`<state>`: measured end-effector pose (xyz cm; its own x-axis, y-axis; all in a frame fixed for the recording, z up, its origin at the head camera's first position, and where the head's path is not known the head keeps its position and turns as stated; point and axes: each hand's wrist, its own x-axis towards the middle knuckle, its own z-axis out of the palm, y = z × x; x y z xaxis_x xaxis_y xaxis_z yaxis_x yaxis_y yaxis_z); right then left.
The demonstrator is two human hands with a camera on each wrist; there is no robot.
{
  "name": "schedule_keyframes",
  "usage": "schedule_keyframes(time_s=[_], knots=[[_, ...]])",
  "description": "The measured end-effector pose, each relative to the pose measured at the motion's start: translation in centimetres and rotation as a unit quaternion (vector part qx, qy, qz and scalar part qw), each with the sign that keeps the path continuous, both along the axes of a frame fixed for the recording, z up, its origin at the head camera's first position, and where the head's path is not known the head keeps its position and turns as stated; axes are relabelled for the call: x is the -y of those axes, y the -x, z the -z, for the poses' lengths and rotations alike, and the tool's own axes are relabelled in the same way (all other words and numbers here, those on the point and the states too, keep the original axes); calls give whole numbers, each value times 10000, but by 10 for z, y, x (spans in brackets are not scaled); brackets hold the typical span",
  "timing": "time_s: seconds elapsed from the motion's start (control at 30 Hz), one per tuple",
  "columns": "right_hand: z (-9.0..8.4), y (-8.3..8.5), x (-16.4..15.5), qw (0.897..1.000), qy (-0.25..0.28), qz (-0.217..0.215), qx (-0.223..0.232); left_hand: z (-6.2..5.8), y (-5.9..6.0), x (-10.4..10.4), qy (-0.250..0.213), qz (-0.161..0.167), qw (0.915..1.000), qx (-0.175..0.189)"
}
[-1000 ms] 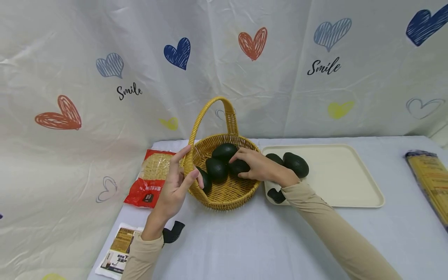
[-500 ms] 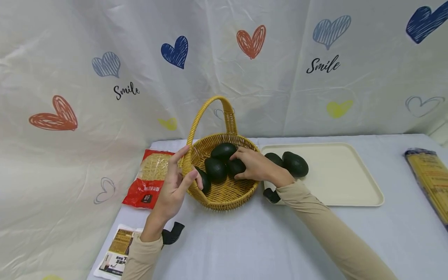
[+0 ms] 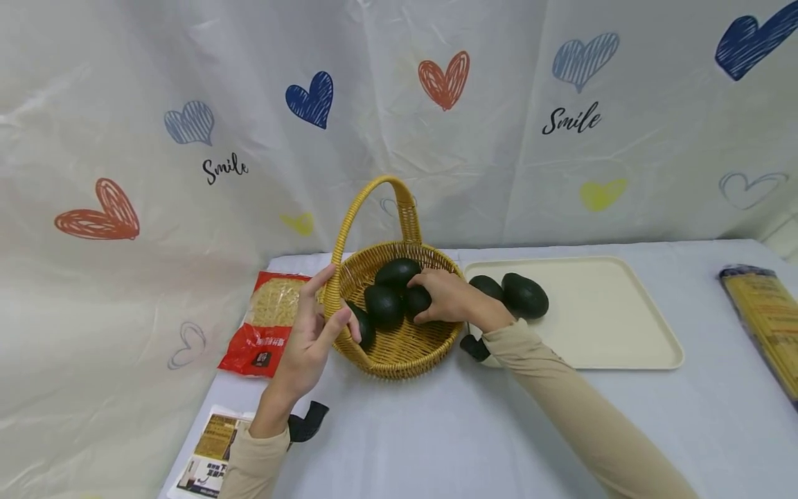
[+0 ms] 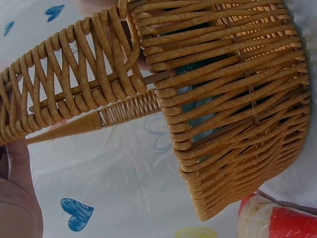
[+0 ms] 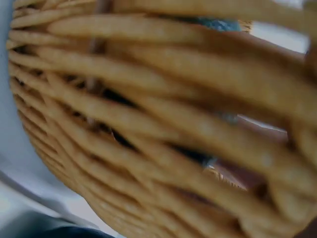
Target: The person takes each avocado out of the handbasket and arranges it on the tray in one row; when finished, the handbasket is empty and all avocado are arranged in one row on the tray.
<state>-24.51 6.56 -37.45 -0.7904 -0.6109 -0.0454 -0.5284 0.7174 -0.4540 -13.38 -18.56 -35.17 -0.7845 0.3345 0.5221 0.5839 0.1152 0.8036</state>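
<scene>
Head view, right hand: the right hand (image 3: 450, 299) reaches into the wicker basket (image 3: 399, 346), fingers curled around an avocado (image 3: 416, 301).
Head view, left hand: the left hand (image 3: 309, 339) pinches the basket rim at the handle base, steadying it.
Head view, progress: 2 avocados (image 3: 525, 295) lie on the cream tray (image 3: 617, 326) on the desk (image 3: 436, 430); about 4 sit in the basket, counting the gripped one, so most seems left.
Left wrist view: basket weave (image 4: 233, 114) close up; noodle packet (image 4: 277, 223) at the corner.
Right wrist view: blurred wicker (image 5: 148, 129) only; grip not readable here.

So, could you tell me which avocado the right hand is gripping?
The small avocado at the basket's right side; the right hand curls around it, others lie untouched.
</scene>
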Motion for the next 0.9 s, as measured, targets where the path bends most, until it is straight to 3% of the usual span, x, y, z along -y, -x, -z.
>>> schedule_keyframes(time_s=[0.37,0.63,0.9], knots=[[0,-9,-3,9992,159,145,-323,1,-1,0,30,9,10000,6],[-21,-21,-19,9912,1202,83,-540,2,0,2,59,-12,10000,-73],[-48,-36,-60,9698,2148,146,-1144,1,0,1,84,-14,9999,-71]])
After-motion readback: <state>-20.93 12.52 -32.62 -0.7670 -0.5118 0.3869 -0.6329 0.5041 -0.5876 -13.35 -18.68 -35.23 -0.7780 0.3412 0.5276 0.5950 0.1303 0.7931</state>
